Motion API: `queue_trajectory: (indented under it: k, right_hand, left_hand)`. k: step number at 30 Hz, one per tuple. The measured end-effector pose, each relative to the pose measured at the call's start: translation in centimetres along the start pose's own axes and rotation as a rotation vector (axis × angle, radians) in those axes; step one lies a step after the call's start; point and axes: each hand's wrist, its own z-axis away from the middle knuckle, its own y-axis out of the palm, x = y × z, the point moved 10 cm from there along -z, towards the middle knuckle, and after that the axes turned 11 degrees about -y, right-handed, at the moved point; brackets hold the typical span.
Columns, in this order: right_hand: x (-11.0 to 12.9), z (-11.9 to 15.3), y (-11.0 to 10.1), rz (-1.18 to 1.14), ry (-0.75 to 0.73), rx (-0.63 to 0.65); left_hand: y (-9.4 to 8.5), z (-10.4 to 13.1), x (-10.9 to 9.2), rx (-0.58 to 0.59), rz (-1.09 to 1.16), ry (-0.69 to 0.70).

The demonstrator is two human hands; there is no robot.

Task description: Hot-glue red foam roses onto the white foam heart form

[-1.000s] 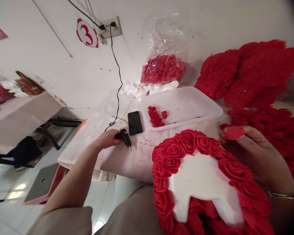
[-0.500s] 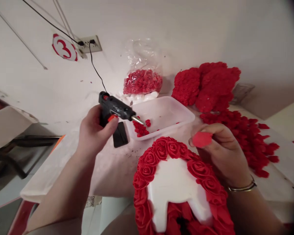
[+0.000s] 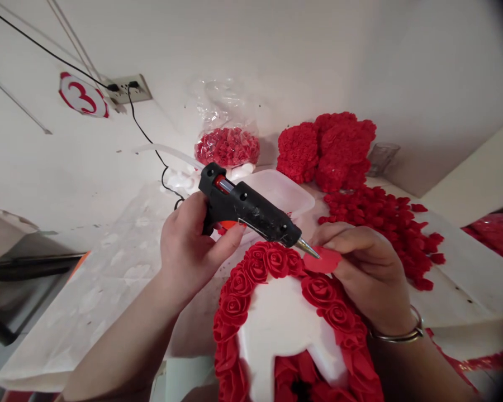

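My left hand point(image 3: 193, 245) is wrapped round the handle of a black hot glue gun point(image 3: 255, 209) with an orange trigger. Its metal nozzle points down to the right and meets, or nearly meets, a red foam flower point(image 3: 323, 261). My right hand point(image 3: 373, 268) pinches this flower by its far side, with the flat face towards the nozzle. Below both hands is a white foam form point(image 3: 291, 312), its rim covered with red foam roses point(image 3: 237, 307). More red petals show in the opening at its lower part.
A translucent plastic tray point(image 3: 297, 192) stands behind the glue gun. Loose red flowers point(image 3: 394, 223) lie heaped at the right, before red rose-covered shapes point(image 3: 331, 148). A clear bag of red roses point(image 3: 226, 146) leans at the wall. The gun's black cord point(image 3: 145, 128) runs to an outlet point(image 3: 129, 92).
My left hand has brought the glue gun right and down, so its nozzle is now at the red flower. My right hand still pinches the flower. The whole view has shifted somewhat.
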Motion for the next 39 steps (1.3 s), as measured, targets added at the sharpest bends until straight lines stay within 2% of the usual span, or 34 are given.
queue_trajectory:
  k: [9,15,39]
  right_hand:
    - [0.75,-0.38,-0.17,0.025,-0.047,-0.021]
    - [0.74,-0.4,-0.13,0.029,-0.034,-0.027]
    - [0.1,0.05,-0.58,0.009,-0.005,-0.073]
  left_hand:
    - [-0.97,0.07,0.07,-0.094,-0.16,-0.001]
    - [-0.58,-0.09,-0.62,-0.082,-0.202,0.012]
    - [-0.4,-0.01,-0.24,-0.062,-0.209,-0.004]
